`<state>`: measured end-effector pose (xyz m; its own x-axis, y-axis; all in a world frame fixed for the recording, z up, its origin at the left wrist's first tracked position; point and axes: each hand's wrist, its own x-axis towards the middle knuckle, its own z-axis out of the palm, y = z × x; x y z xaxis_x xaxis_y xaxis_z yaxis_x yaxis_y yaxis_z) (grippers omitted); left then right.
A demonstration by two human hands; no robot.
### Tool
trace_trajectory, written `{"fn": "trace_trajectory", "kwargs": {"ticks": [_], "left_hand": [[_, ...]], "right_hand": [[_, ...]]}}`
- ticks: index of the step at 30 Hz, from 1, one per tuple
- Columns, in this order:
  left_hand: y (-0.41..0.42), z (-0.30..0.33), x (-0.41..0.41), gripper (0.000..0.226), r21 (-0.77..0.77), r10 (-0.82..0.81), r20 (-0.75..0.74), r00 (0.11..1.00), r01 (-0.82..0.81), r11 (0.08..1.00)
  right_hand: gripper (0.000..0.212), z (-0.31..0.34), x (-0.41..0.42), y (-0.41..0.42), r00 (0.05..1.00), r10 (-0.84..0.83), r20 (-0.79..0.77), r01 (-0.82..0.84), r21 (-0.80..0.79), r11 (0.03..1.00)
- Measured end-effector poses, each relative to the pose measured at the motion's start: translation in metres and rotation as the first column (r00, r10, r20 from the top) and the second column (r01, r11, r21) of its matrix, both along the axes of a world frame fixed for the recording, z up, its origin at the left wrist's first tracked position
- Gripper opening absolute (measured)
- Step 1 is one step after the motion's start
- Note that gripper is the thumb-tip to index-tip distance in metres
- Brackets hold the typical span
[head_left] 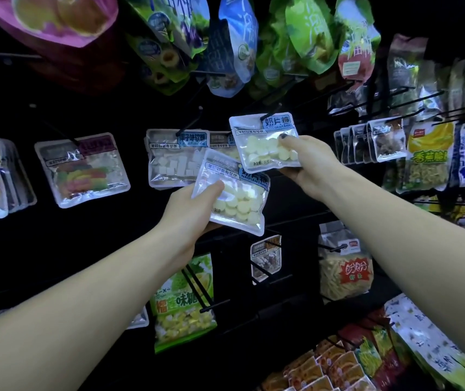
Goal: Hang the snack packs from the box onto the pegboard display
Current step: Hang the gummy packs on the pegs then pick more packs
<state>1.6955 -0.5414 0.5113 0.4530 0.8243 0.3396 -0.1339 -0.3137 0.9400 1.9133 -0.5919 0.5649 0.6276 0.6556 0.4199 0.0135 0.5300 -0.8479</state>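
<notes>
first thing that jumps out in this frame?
Mid-frame, two clear packs of pale round candies: the right hand holds the upper pack up at a black peg, the left hand grips the lower pack. Bright green pouches hang along the top.

One view only, worn on the head, and it's looking forward and slightly up along a black pegboard (107, 249) from close range, near enough that both forearms stretch in from the bottom corners. The wide lens bends the board's edges; bags at the top edge loom overhead, while packs at the bottom right corner lie below the camera.
</notes>
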Motion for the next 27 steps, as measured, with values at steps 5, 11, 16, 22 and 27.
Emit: {"fn": "trace_trajectory", "kwargs": {"ticks": [5, 11, 16, 22, 27], "left_hand": [[0.019, -0.009, 0.004, 0.019, -0.009, 0.019, 0.009, 1.000, -0.019, 1.000], [0.047, -0.024, 0.002, 0.022, -0.001, 0.023, 0.008, 1.000, -0.023, 1.000], [0.055, -0.028, -0.003, 0.024, 0.014, -0.003, 0.048, 0.999, 0.002, 1.000], [0.043, -0.017, -0.009, 0.020, 0.023, -0.026, 0.081, 0.996, 0.025, 0.999], [0.019, 0.005, -0.007, 0.013, 0.007, -0.016, 0.114, 0.993, 0.015, 1.000]], "right_hand": [[0.015, -0.001, 0.009, 0.049, 0.996, -0.083, -0.043, 0.080, -0.069, 0.994], [0.017, -0.004, 0.012, 0.110, 0.985, -0.171, -0.018, 0.168, -0.122, 0.978], [0.032, -0.010, 0.015, 0.138, 0.985, -0.166, -0.037, 0.158, -0.161, 0.974], [0.087, -0.025, 0.006, 0.097, 0.966, -0.254, 0.051, 0.256, -0.335, 0.907], [0.074, -0.035, -0.022, 0.015, 0.991, 0.129, -0.017, -0.125, -0.405, 0.906]]}}
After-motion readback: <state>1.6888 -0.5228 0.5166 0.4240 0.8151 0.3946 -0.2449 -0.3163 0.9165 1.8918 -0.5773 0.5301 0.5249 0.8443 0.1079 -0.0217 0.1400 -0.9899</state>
